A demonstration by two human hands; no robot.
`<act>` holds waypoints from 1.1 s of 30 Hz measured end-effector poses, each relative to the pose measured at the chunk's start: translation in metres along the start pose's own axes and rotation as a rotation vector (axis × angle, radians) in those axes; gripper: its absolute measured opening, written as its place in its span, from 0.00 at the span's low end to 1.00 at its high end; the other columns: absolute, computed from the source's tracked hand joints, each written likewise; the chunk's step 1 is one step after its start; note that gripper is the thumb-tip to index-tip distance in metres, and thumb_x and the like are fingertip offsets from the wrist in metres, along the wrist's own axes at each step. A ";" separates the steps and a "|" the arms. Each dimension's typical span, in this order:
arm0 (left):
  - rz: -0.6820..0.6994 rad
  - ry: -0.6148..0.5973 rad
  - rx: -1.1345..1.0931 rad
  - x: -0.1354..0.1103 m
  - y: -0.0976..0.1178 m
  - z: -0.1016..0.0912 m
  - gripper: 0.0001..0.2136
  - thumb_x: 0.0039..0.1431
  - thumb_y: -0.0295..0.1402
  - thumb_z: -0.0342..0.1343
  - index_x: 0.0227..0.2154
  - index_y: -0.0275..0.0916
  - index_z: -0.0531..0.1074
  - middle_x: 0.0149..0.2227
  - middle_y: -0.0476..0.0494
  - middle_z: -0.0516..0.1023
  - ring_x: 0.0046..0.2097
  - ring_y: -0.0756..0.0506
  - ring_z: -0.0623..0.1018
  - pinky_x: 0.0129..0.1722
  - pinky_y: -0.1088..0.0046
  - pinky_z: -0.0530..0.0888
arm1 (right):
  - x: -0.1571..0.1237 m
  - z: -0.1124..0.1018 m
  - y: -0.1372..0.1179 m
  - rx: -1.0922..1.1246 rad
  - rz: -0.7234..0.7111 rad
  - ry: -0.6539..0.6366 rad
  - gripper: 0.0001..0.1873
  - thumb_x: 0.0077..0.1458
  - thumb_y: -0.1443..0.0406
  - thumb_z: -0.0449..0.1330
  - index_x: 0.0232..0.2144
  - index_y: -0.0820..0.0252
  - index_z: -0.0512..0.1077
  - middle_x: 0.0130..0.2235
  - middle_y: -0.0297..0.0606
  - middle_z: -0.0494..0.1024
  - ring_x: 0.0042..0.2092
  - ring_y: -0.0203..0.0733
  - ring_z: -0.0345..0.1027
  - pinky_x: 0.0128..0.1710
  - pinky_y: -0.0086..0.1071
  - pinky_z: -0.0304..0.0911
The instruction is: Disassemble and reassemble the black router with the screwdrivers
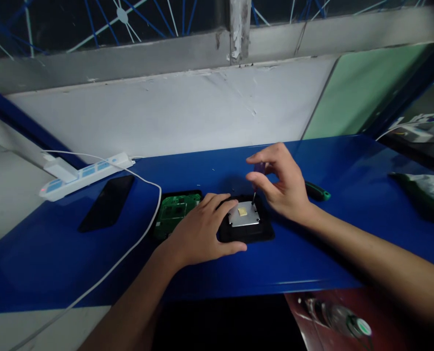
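My right hand (281, 183) pinches a small screwdriver (260, 168) with a purplish handle. Its thin shaft points down to the upper right corner of a silver metal plate (244, 219) with a yellowish square pad at its middle. That plate sits in a black casing (264, 231) lying flat on the table. With fingers spread, my left hand (206, 229) rests over the casing's left side and steadies it. Partly behind my left hand lies a green circuit board (173, 214) in a black shell.
A white power strip (87, 175) with a plugged-in charger stands at the left, near a black phone (107, 204). A white cable (129, 248) crosses the blue table (209, 280). Right of my right hand lies a green-and-black tool handle (317, 191). A silvery bag (427, 192) is at far right.
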State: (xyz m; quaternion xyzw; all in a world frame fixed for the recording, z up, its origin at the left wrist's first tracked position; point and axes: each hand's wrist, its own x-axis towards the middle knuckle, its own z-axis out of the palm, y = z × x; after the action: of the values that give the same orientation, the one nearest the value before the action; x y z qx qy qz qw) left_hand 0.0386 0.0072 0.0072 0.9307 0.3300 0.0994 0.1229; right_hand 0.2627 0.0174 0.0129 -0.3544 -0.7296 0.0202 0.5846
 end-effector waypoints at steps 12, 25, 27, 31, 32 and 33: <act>-0.001 -0.003 0.017 0.000 -0.001 0.000 0.38 0.53 0.54 0.64 0.61 0.37 0.64 0.64 0.34 0.65 0.65 0.32 0.63 0.64 0.49 0.64 | -0.006 0.000 -0.002 0.113 0.155 -0.047 0.14 0.69 0.62 0.49 0.53 0.54 0.67 0.43 0.38 0.78 0.37 0.37 0.75 0.33 0.35 0.71; 0.009 0.014 0.003 -0.001 -0.002 0.002 0.37 0.52 0.54 0.65 0.60 0.39 0.64 0.64 0.34 0.65 0.64 0.32 0.64 0.63 0.49 0.65 | 0.000 0.000 0.002 0.048 0.142 0.004 0.10 0.63 0.58 0.60 0.46 0.51 0.72 0.39 0.36 0.68 0.38 0.38 0.67 0.33 0.34 0.72; 0.010 0.016 0.007 -0.001 -0.002 0.002 0.37 0.52 0.54 0.64 0.60 0.39 0.64 0.64 0.34 0.64 0.64 0.32 0.64 0.63 0.49 0.66 | 0.001 0.000 0.001 0.023 0.119 0.038 0.09 0.61 0.58 0.63 0.43 0.51 0.74 0.38 0.35 0.69 0.37 0.38 0.67 0.33 0.34 0.72; 0.008 0.008 0.008 0.000 -0.003 0.002 0.37 0.52 0.54 0.64 0.60 0.39 0.63 0.64 0.34 0.65 0.64 0.32 0.64 0.63 0.49 0.66 | 0.002 -0.001 -0.002 -0.013 0.124 0.066 0.07 0.61 0.61 0.63 0.43 0.51 0.74 0.36 0.33 0.74 0.33 0.36 0.71 0.32 0.33 0.72; 0.007 0.005 0.005 0.000 -0.003 0.002 0.37 0.52 0.54 0.64 0.60 0.39 0.63 0.64 0.34 0.65 0.64 0.32 0.64 0.63 0.48 0.66 | 0.001 -0.001 -0.004 0.002 0.149 0.058 0.08 0.63 0.62 0.61 0.45 0.52 0.73 0.37 0.33 0.76 0.33 0.36 0.73 0.32 0.32 0.73; 0.006 0.004 0.001 0.000 -0.002 0.001 0.37 0.52 0.54 0.64 0.60 0.39 0.63 0.64 0.34 0.65 0.64 0.32 0.65 0.63 0.48 0.66 | 0.000 -0.001 -0.005 0.024 0.176 0.047 0.10 0.65 0.63 0.58 0.48 0.52 0.72 0.38 0.34 0.78 0.34 0.36 0.75 0.33 0.33 0.73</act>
State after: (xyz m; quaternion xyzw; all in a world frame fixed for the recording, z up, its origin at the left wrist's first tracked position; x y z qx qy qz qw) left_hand 0.0373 0.0085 0.0051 0.9316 0.3274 0.1014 0.1213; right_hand 0.2615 0.0133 0.0156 -0.4105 -0.6815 0.0718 0.6016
